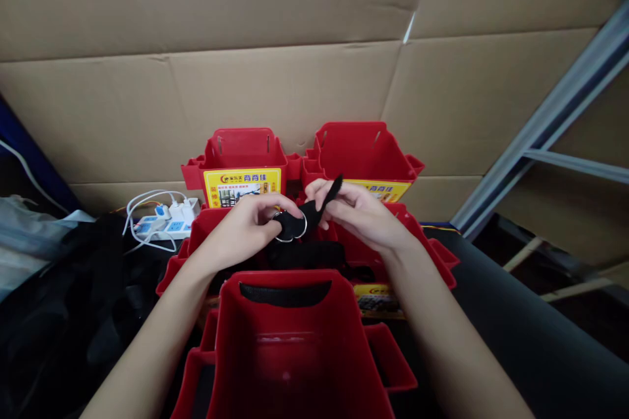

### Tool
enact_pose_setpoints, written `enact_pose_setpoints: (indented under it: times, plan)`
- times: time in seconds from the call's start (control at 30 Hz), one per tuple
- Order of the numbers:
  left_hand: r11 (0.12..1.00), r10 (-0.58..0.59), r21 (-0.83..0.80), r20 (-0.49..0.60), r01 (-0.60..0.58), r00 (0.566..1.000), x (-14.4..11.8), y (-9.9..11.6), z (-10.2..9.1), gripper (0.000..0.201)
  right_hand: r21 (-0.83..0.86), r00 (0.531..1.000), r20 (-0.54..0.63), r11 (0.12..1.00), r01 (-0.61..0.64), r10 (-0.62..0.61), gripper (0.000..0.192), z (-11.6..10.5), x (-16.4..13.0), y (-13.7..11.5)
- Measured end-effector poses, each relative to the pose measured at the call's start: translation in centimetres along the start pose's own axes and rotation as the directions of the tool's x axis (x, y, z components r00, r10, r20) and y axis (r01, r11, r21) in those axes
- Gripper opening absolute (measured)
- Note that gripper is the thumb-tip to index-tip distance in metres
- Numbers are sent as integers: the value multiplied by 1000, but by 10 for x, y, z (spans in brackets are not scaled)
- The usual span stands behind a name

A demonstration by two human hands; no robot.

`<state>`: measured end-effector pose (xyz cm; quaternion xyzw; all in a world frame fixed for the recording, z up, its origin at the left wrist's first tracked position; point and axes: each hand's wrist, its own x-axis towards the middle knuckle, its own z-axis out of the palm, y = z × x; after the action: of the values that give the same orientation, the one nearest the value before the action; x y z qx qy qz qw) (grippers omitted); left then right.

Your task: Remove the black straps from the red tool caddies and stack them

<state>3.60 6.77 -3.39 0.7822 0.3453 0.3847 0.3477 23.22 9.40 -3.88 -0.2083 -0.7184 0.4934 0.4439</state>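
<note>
Head view, frame centre: the left hand (246,226) is pinching a silver metal ring (291,228) while the right hand (356,209) is gripping a black webbing strap (314,209) – threading seemingly midway, strap tail not yet pulled snug.

Both hands (304,219) hold black strap (314,209) above red bins (289,340)

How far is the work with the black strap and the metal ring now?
Done: one black strap lies in the near red bin. In hand: the left hand holds the metal ring, the right hand holds the strap end. Left: the pictures cannot tell.
</note>
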Motion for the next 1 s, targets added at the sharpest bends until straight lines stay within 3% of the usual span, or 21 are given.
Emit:
enact_pose_setpoints:
  times: [0.1,0.2,0.4,0.57,0.67,0.77,0.87,1.0]
  plan:
    - [1000,23,-5,35,-23,999,-1,-2,1,31,-78,1000,25,997,17,-15,27,-2,-2,-2]
    - [1000,22,11,77,-22,997,-2,-5,1,35,-225,998,56,974,-10,24,23,-2,-3,-5]
    - [994,39,102,114,-51,993,-1,-5,1,40,-536,988,96,842,-54,124,25,7,-3,-12]
    - [974,92,201,73,-105,993,-1,-6,1,42,-628,999,-48,777,-42,15,21,15,0,-9]
    - [958,158,237,42,-163,987,-1,-6,2,45,-506,994,-99,863,-19,-36,23,21,2,-5]
    - [940,227,243,77,-239,971,-2,-3,2,47,-263,995,-42,960,-94,86,21,25,1,-3]
    - [921,264,270,98,-281,959,-4,1,1,50,-132,976,40,969,-208,215,23,26,-1,-5]
    - [901,296,308,77,-306,952,-7,5,3,49,-89,959,99,962,-258,266,27,25,-2,-8]
